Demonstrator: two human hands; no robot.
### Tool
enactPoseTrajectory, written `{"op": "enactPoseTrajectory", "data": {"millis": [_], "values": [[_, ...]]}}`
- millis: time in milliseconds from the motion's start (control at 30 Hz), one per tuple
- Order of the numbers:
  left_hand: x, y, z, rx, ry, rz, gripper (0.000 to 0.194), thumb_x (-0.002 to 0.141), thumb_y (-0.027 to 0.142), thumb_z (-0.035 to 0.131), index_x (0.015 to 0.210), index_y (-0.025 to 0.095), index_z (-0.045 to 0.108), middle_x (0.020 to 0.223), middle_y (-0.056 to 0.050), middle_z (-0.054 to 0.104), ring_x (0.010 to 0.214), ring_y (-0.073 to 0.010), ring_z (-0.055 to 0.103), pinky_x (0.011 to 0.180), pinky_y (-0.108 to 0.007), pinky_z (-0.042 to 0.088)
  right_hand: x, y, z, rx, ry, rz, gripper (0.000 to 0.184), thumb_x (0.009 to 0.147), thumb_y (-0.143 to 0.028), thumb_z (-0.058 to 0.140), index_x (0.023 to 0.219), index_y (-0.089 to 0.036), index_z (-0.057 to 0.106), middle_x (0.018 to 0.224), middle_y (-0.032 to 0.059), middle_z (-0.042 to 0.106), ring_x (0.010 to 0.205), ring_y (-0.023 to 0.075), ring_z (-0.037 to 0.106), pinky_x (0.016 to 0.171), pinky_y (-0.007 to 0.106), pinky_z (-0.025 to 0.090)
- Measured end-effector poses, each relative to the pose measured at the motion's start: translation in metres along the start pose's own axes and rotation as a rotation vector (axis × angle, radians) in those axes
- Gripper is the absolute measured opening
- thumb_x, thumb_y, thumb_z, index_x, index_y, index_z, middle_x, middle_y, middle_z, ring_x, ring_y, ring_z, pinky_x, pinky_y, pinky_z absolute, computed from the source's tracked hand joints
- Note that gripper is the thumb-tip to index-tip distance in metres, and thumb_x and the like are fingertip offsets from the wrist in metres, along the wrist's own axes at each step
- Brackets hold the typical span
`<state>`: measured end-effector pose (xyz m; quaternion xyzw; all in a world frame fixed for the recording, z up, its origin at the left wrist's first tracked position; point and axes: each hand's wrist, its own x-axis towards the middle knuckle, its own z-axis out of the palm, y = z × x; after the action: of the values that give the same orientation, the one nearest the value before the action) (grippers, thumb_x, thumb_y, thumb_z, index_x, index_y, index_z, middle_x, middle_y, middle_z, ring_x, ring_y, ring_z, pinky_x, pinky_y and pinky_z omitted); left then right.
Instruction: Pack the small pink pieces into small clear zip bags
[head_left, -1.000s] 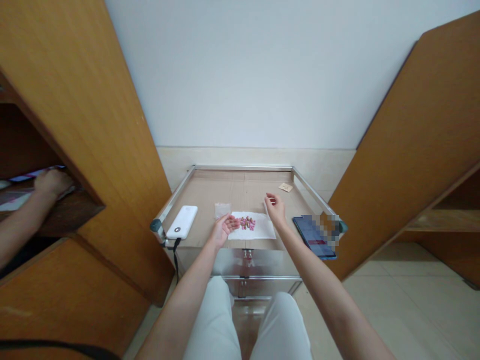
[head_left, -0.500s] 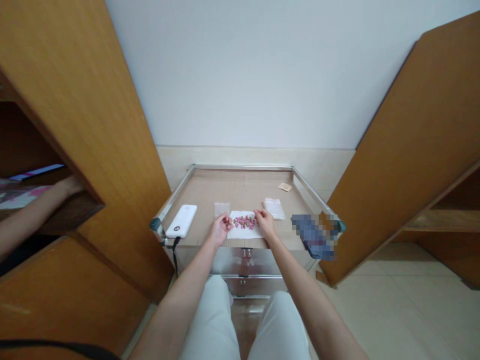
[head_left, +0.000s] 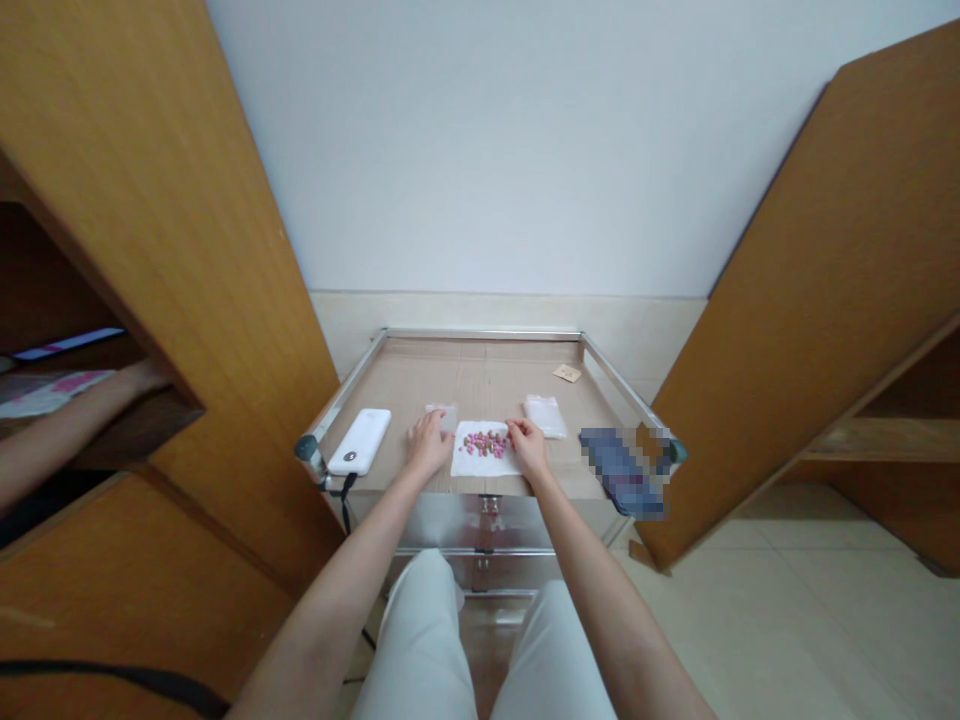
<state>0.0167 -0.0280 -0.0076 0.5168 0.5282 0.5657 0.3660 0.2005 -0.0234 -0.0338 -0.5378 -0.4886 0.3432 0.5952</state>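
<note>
Small pink and greenish-brown pieces, like dried rosebuds (head_left: pixel 486 444), lie in a loose pile on a white sheet of paper (head_left: pixel 469 468). My left hand (head_left: pixel 430 445) is left of the sheet, palm down with fingers apart, reaching over the near part of a small clear plastic bag (head_left: pixel 448 413). At the sheet's right edge, my right hand (head_left: pixel 529 448) has its thumb and fingers pinched together beside the buds. What the pinch holds, if anything, is too small to tell. Just beyond it lies a stack of clear plastic bags (head_left: pixel 546 415).
The metal-railed cart top (head_left: pixel 465 365) also bears a white power bank (head_left: pixel 361 442) with a black cable, a small tan packet (head_left: pixel 568 373) and a blurred dark-blue object (head_left: pixel 626 475). Wooden cabinets flank it. Another person's arm (head_left: pixel 82 415) reaches into the left one.
My left hand has moved from the sheet's left edge up and left to the clear bag, its fingers spreading. My right hand stays near the sheet's right edge.
</note>
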Motion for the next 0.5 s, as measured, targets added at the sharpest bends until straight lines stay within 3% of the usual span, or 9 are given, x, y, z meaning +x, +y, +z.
{"op": "enactPoseTrajectory", "data": {"millis": [133,267,500], "values": [[0.003,-0.006,-0.008,0.364,-0.125,0.109,0.024,0.059,0.011,0.06,0.08,0.022,0.055,0.1,-0.008,0.056,0.107,-0.0259,0.04,0.097,-0.047,0.006,0.0,-0.002,0.0,0.008,-0.003,-0.003,0.024,0.063,-0.038,0.049,0.066,-0.015,0.056,0.051,-0.0013,0.052,0.051,0.0124,0.047,0.048,0.022,0.034],[0.006,-0.003,-0.012,0.732,-0.225,0.201,0.019,0.067,0.015,0.053,0.085,0.021,0.056,0.101,-0.008,0.057,0.1,-0.0256,0.046,0.093,-0.055,0.002,-0.001,-0.003,0.0,0.028,-0.02,-0.001,0.022,0.063,-0.034,0.05,0.065,-0.013,0.056,0.052,-0.0014,0.051,0.051,0.0114,0.045,0.048,0.022,0.033],[0.013,-0.001,-0.015,0.874,-0.259,0.216,0.012,0.072,0.025,0.049,0.067,0.019,0.058,0.086,-0.007,0.062,0.087,-0.0237,0.052,0.091,-0.054,0.005,-0.001,-0.003,-0.001,0.039,-0.018,0.011,0.02,0.063,-0.033,0.049,0.064,-0.014,0.056,0.051,-0.0018,0.051,0.051,0.0113,0.045,0.049,0.022,0.033]]}}
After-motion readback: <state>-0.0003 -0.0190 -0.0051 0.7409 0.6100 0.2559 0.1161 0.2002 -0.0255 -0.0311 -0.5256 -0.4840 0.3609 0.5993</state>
